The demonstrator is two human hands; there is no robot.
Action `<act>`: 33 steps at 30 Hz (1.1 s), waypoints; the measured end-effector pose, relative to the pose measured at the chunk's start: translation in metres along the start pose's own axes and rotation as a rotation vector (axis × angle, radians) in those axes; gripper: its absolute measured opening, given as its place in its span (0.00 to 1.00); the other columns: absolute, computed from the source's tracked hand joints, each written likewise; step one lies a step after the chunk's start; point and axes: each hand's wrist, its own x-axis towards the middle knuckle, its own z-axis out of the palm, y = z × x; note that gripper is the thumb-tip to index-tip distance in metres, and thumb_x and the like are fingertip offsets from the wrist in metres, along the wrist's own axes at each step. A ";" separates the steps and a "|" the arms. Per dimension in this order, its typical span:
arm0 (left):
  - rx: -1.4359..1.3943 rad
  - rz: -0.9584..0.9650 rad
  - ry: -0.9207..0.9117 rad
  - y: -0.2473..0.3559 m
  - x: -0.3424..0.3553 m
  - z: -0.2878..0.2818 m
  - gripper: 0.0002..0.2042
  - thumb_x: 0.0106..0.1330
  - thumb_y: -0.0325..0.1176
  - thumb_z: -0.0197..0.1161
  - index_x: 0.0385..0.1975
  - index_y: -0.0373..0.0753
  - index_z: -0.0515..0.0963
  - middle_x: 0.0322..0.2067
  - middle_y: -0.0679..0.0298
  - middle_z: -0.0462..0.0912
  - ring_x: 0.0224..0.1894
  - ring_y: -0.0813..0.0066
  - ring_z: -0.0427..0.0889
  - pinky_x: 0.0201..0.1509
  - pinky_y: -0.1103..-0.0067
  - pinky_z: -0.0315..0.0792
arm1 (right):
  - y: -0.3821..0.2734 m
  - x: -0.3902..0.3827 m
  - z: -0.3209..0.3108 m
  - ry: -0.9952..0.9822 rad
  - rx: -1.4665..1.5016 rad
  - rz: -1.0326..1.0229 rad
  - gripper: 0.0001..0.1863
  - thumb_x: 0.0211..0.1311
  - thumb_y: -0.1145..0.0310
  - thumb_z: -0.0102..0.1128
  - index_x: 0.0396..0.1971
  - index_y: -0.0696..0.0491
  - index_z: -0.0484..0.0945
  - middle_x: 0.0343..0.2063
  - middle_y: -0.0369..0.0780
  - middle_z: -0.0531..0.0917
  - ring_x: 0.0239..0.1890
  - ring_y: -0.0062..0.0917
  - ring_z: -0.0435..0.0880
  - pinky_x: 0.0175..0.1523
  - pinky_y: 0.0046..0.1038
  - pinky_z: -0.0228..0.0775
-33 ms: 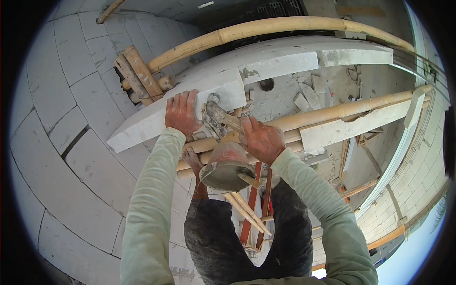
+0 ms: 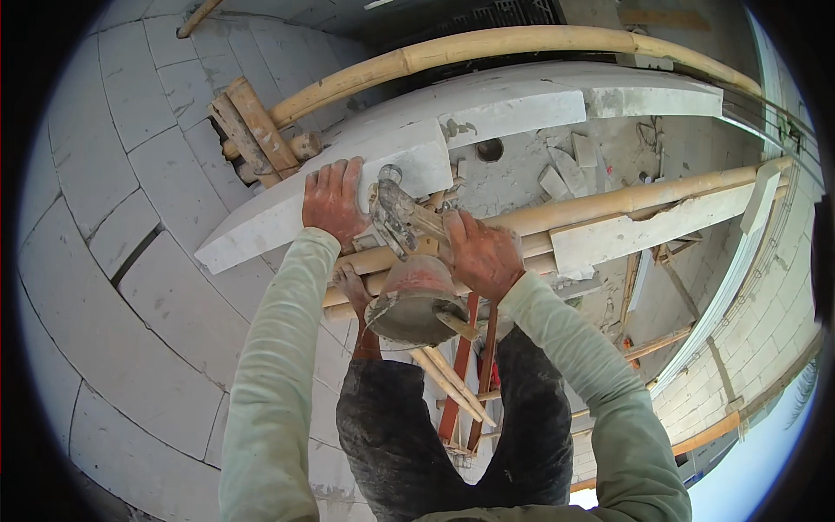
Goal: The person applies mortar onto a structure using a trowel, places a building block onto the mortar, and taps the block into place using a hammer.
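My left hand (image 2: 335, 204) lies on the near face of a long white block (image 2: 383, 170), its fingers stretched toward the block's upper edge and its thumb hidden. Closed around the handle of a mortar-smeared claw hammer (image 2: 396, 213) is my right hand (image 2: 484, 254). The hammer's head is close against the block's near face, right of my left hand; contact cannot be made out. Below the hammer, a round bucket (image 2: 417, 320) holds grey mortar, with a trowel's wooden handle (image 2: 457, 325) sticking out over its rim.
More white blocks (image 2: 522, 119) continue the row to the right. A bamboo pole (image 2: 487, 43) runs behind them; others (image 2: 626, 205) pass under my hands. Wooden pieces (image 2: 252, 130) jut from the block wall (image 2: 104, 252) on the left. Rubble (image 2: 565, 174) lies below, beyond the poles.
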 end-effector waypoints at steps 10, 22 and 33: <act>0.052 0.005 -0.030 0.001 -0.001 -0.002 0.36 0.40 0.29 0.71 0.55 0.39 0.68 0.45 0.60 0.74 0.48 0.61 0.74 0.51 0.65 0.65 | -0.002 -0.013 0.005 -0.091 -0.046 0.033 0.20 0.53 0.65 0.59 0.43 0.61 0.69 0.28 0.41 0.75 0.31 0.33 0.84 0.31 0.32 0.79; 0.147 0.035 0.000 -0.012 -0.011 0.009 0.31 0.46 0.28 0.68 0.55 0.39 0.68 0.46 0.58 0.74 0.48 0.59 0.74 0.52 0.64 0.65 | -0.009 -0.007 -0.018 0.020 -0.046 -0.102 0.26 0.56 0.54 0.62 0.43 0.61 0.68 0.30 0.43 0.75 0.32 0.35 0.85 0.30 0.32 0.79; 0.023 -0.096 -0.134 0.007 -0.001 -0.004 0.51 0.25 0.44 0.82 0.58 0.39 0.66 0.49 0.56 0.73 0.51 0.57 0.72 0.57 0.61 0.64 | 0.035 -0.069 -0.036 0.061 0.174 0.201 0.23 0.52 0.65 0.65 0.46 0.58 0.69 0.37 0.50 0.79 0.32 0.43 0.83 0.33 0.40 0.77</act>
